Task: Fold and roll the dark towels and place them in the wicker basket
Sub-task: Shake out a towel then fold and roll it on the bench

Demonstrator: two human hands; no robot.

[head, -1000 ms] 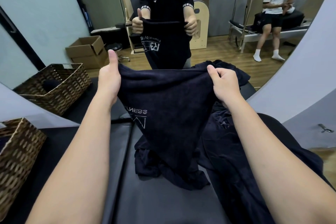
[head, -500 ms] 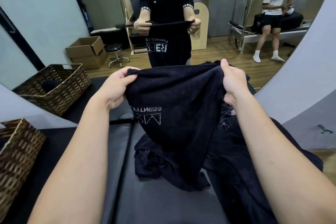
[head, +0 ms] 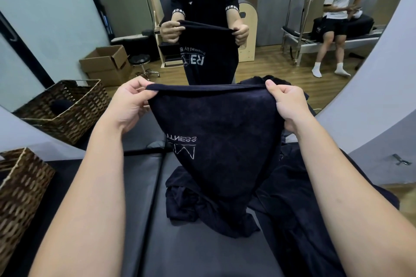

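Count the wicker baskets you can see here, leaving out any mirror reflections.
1: the basket stands at the left edge, beside the black mat. The one higher up is its mirror image. Others may sit out of frame.

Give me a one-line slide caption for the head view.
Both hands, left hand and right hand, hold a dark towel up by its top edge before a mirror.

Dark towel (head: 216, 132) hanging, logo upside-down
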